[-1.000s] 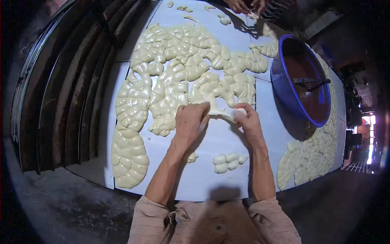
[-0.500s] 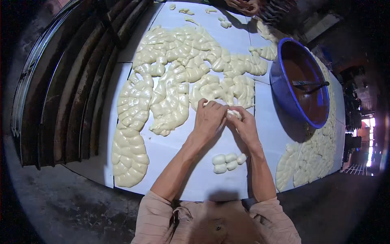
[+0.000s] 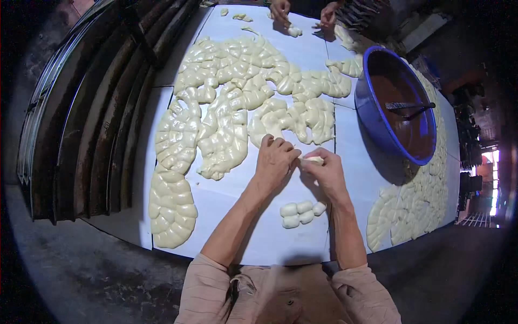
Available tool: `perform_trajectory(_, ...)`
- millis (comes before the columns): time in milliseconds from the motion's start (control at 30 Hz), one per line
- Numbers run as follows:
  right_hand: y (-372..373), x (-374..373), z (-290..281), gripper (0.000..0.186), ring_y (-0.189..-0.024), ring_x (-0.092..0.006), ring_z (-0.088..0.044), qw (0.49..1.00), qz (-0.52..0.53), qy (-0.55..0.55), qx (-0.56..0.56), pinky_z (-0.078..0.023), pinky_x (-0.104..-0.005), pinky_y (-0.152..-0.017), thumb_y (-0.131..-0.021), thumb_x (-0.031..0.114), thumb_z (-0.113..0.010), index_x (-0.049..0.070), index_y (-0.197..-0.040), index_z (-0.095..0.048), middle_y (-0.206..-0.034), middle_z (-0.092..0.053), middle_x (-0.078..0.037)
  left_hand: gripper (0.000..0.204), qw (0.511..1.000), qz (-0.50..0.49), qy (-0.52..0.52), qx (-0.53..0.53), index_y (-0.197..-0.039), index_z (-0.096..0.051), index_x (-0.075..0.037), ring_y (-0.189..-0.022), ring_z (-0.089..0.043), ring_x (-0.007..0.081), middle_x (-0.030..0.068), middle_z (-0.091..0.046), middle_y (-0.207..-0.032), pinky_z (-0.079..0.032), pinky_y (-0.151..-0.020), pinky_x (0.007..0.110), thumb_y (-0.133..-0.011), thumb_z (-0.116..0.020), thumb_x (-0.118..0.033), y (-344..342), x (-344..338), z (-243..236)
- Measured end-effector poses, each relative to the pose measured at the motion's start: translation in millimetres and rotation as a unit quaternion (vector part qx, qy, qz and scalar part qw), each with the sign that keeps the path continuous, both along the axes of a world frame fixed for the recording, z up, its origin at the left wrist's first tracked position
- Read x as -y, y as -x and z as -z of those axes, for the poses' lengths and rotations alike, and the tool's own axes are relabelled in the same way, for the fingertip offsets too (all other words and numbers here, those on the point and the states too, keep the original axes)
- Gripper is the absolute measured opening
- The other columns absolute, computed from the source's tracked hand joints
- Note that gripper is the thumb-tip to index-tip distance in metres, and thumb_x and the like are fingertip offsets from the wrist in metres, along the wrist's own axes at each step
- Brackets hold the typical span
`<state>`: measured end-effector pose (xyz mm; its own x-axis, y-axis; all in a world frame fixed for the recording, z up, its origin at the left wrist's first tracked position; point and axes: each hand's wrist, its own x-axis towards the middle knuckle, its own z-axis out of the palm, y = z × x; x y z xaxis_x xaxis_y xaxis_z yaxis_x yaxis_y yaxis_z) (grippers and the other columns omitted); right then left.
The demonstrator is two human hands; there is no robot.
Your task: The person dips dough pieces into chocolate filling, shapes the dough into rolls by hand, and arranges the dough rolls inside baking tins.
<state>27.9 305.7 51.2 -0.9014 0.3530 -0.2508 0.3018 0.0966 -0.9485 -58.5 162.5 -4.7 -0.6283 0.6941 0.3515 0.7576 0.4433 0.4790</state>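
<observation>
Currently, right hand [image 3: 328,171]: grip closed, thumb and fingers pinching a small, pale strip of soft dough [image 3: 311,160], located left of the large, round, blue plastic basin [image 3: 372,113] and nearer the wearer. Left hand [image 3: 274,163]: beside the strip's left end, fingers bent, back upward over the flat white worktop [image 3: 259,243]; fingertips partly hidden, so cannot tell whether this grip is open or closed.

Left of the basin, toward the wearer: cluster of small, smooth, white oval dough lumps [image 3: 290,209], between the forearms. Farther left of the basin: broad, glossy, pale-yellow lobed dough sheet [image 3: 224,140]. Left of the basin's far side: a co-worker's hand [image 3: 280,12].

Technique (judgement): soft dough probably tears or sticks, so light, even thumb pressure suits; left fingers close by as counter-support; strip held clear of the sheet's edge; forearms lifted past the lumps.
</observation>
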Motion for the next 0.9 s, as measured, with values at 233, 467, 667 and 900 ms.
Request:
perform_trajectory(233, -41.4, -28.5, -29.9, 0.02, -0.073, -0.0167, -0.064, 0.95, -0.016, 0.292, -0.112, -0.053, -0.0304, -0.064, -0.08, 0.015, -0.072, 0.0, -0.092, -0.065, -0.085, -0.065, -0.008, 0.039, 1.0, -0.015, 0.01, 0.02, -0.113, -0.063, -0.01, -0.111, -0.056, 0.0258, 0.0094, -0.062, -0.117, -0.036, -0.099, 0.05, -0.076, -0.073, -0.021, -9.3, 2.0, 5.7)
perform_trajectory(467, -45.2, -31.1, -30.2, 0.045, -0.112, -0.0233, -0.062, 0.924, 0.062, 0.365, -0.094, -0.054, -0.0378, -0.094, -0.093, 0.011, -0.058, -0.004, -0.134, -0.049, -0.129, -0.056, -0.017, 0.086, 0.993, -0.008, -0.017, 0.119, -0.143, -0.046, -0.007, -0.134, -0.044, 0.0347, 0.0254, -0.047, -0.141, -0.029, -0.108, 0.061, -0.075, -0.079, -0.049, -40.8, -5.8, -67.2)
perform_trajectory(667, -57.8, -30.6, -27.3, 0.026, -0.082, -0.009, -0.066, 0.977, 0.085, 0.19, -0.053, -0.054, -0.0198, -0.06, -0.09, 0.009, -0.064, 0.0, -0.115, -0.061, -0.103, -0.067, -0.006, 0.038, 0.917, 0.013, -0.107, 0.384, -0.112, -0.07, -0.002, -0.087, -0.071, 0.0215, 0.0134, -0.074, -0.099, -0.054, -0.076, 0.032, -0.085, -0.074, -0.028, -54.0, -26.6, -84.5)
perform_trajectory(900, -83.0, -67.5, -15.1, 0.026, -0.087, -0.0112, -0.061, 0.979, 0.132, 0.073, -0.134, -0.051, -0.0226, -0.069, -0.087, 0.01, -0.07, 0.003, -0.111, -0.06, -0.099, -0.063, -0.005, 0.072, 0.811, 0.089, -0.17, 0.552, -0.15, -0.034, -0.004, -0.104, -0.068, 0.024, 0.0251, -0.066, -0.118, -0.052, -0.084, 0.032, -0.091, -0.068, -0.028, -88.2, -60.3, -73.8)
